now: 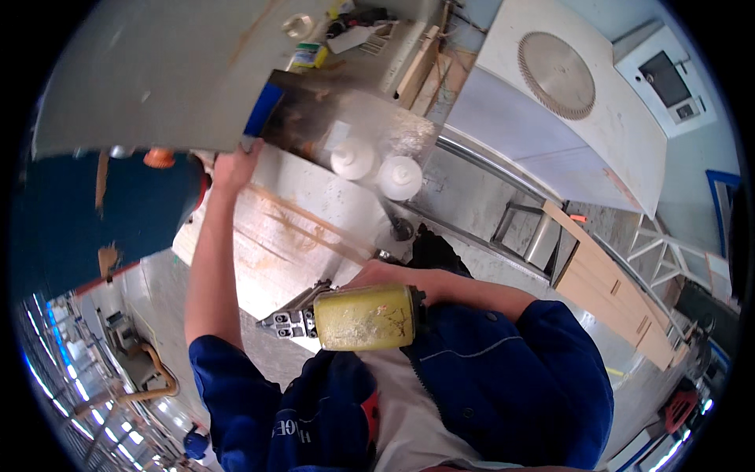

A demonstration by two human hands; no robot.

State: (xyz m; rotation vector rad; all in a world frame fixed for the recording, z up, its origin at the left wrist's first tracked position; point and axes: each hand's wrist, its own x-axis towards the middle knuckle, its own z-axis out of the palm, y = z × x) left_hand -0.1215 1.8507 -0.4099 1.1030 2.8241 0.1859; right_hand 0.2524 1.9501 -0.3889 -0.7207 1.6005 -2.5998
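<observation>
My right hand (383,274) is closed around a yellow nail gun (365,318), whose body hides most of the fingers. The tool hangs in front of my chest with its metal nose (291,323) turned left. My left arm reaches forward, and my left hand (236,167) grips the near corner of a large grey panel (157,86); some fingers are hidden. Just beyond this hand is a blue strip (263,108) along the panel's side. Below and right of it lies a pale wooden board (271,224) with brown streaks.
Two white round-topped containers (352,159) stand on a metal surface ahead. A round saw blade (556,75) lies on a white cabinet at the far right. A metal-framed roller stand (543,239) and wooden panels (609,295) are to the right. A dark blue surface (94,212) is at left.
</observation>
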